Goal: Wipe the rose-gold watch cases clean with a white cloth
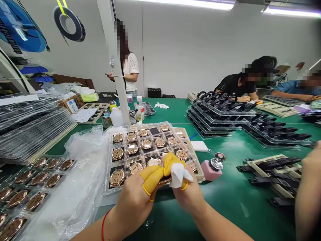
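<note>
Both hands wear yellow finger cots and meet over the front of a clear plastic tray [107,182]. Gold-rimmed round watch cases, backs up, lie in its compartments on dark lining. My left hand [136,190] is closed on a gold watch case [164,182], mostly hidden by the fingers. In my right hand [188,195], a folded white wipe [177,175] is pinched against that case. A pink pump bottle [210,170] with a metal top stands right of the tray.
More watch cases fill a tray [56,189] at left, beside crumpled plastic film [82,187]. Stacked trays of black watches [215,115] stand at back right. Another person's arm [308,190] reaches in near black straps [273,182]. A white post [116,73] rises behind.
</note>
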{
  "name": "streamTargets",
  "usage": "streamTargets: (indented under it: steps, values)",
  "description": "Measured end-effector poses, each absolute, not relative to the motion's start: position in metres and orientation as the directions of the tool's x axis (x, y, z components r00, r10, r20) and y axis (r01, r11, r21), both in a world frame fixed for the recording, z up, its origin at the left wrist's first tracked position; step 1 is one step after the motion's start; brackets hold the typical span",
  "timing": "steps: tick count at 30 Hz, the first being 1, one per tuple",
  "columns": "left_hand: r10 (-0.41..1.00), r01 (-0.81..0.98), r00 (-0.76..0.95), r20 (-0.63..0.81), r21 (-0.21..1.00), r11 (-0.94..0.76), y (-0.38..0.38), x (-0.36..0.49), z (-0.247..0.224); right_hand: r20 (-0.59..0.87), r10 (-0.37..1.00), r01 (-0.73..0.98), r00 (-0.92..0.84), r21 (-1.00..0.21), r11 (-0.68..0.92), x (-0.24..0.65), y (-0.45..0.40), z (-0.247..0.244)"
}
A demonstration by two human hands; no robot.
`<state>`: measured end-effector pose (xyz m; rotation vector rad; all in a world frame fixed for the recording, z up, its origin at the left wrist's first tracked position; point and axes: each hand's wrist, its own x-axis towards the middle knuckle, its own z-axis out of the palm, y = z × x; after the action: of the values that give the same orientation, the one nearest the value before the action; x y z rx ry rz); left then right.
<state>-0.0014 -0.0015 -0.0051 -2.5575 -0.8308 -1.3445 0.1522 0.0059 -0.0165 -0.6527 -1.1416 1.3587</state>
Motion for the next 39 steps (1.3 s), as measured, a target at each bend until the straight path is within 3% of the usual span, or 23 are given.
streamTargets:
  steps: [3,5,8,11,15,17,22,25,27,29,32,37,39]
  values:
    - [0.414,0.528,0.549,0.726,0.082,-0.845,-0.003,0.0,-0.008,0.098,0.943,-0.451,-0.319,-0.89,-0.059,0.149,0.01,-0.013]
    - [0.524,0.514,0.573,0.631,0.222,-0.829,-0.004,0.0,-0.008,0.035,0.91,-0.411,-0.413,-0.899,-0.152,0.152,0.015,-0.009]
    - [0.729,0.455,0.556,0.399,0.588,-0.669,-0.004,-0.003,-0.004,0.065,0.963,-0.36,-0.263,-0.932,-0.036,0.164,0.02,-0.003]
    - [0.828,0.38,0.52,0.211,0.811,-0.446,-0.002,-0.006,0.003,0.165,0.983,-0.301,-0.075,-0.944,0.136,0.181,0.02,0.003]
    - [0.843,0.223,0.526,0.117,0.937,-0.27,0.004,-0.01,0.01,0.101,0.939,-0.158,-0.328,-0.986,0.051,0.191,0.014,0.008]
    - [0.847,0.185,0.517,0.123,0.95,-0.251,0.005,-0.01,0.009,0.108,0.905,-0.029,-0.411,-0.994,0.106,0.189,0.012,0.008]
    - [0.875,0.196,0.341,0.342,0.885,-0.423,-0.001,0.004,-0.017,0.447,0.829,0.197,-0.336,-0.827,0.526,0.178,0.01,0.003]
    - [0.827,0.15,0.307,0.471,0.834,-0.531,-0.005,0.012,-0.03,0.599,0.77,0.15,-0.221,-0.759,0.633,0.173,0.01,-0.003]
    - [0.751,0.181,0.304,0.586,0.738,-0.65,-0.004,0.013,-0.03,0.537,0.82,0.014,-0.195,-0.835,0.55,0.169,0.01,-0.005]
    - [0.633,0.307,0.314,0.707,0.556,-0.773,-0.001,0.009,-0.023,0.386,0.889,-0.168,-0.247,-0.92,0.353,0.165,0.01,-0.005]
    - [0.511,0.484,0.351,0.784,0.315,-0.816,0.004,0.003,-0.014,0.235,0.909,-0.356,-0.345,-0.928,0.105,0.16,0.012,-0.006]
    - [0.436,0.527,0.487,0.757,0.144,-0.838,0.005,0.007,-0.015,0.104,0.919,-0.458,-0.38,-0.884,-0.089,0.153,0.015,-0.013]
    - [0.438,0.52,0.515,0.737,0.137,-0.843,0.004,0.009,-0.014,0.06,0.905,-0.434,-0.422,-0.889,-0.144,0.154,0.019,-0.013]
